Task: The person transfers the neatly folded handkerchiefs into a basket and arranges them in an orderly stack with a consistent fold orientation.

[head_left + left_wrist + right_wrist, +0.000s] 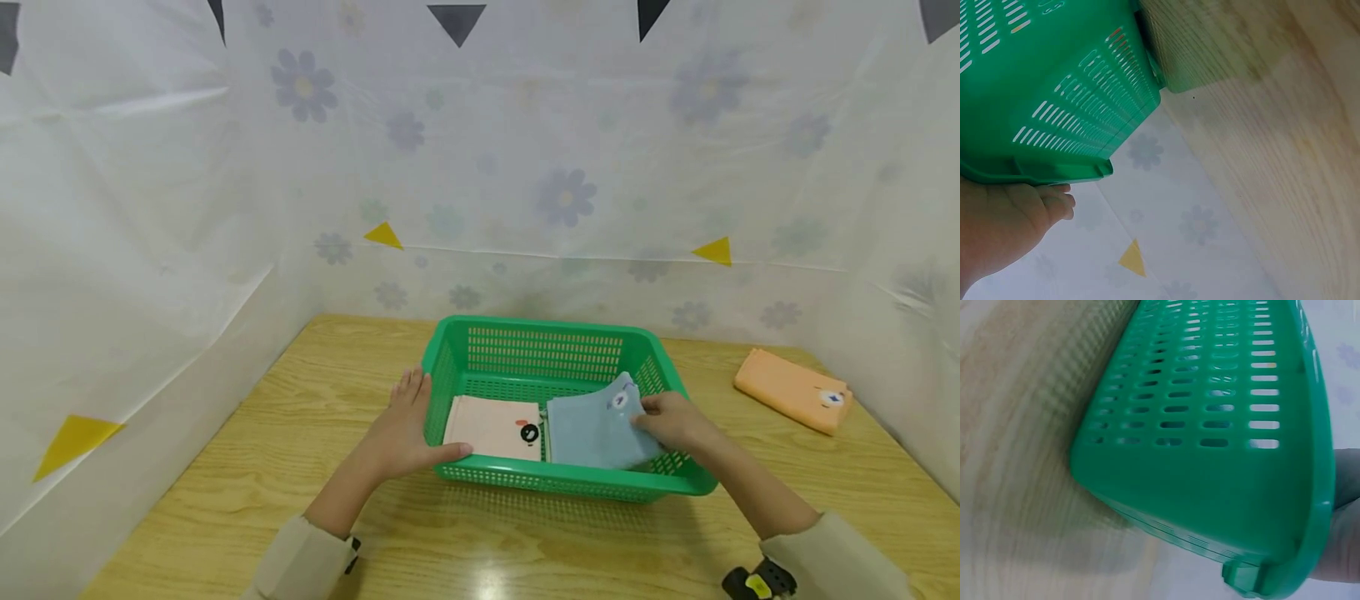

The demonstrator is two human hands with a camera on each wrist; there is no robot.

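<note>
A green plastic basket with slotted walls stands on the wooden table. Inside it, on the left, lies a folded pale pink towel with a small face design. Beside it is a folded light blue towel, its far right corner raised. My right hand reaches over the basket's right rim and pinches the blue towel's right edge. Fingers spread, my left hand rests against the left rim, thumb over the front corner. In the right wrist view, the basket wall hides most of that hand.
A folded orange towel lies on the table to the right of the basket. White flower-patterned sheeting encloses the table at the back and sides. Yellow triangles mark the sheeting.
</note>
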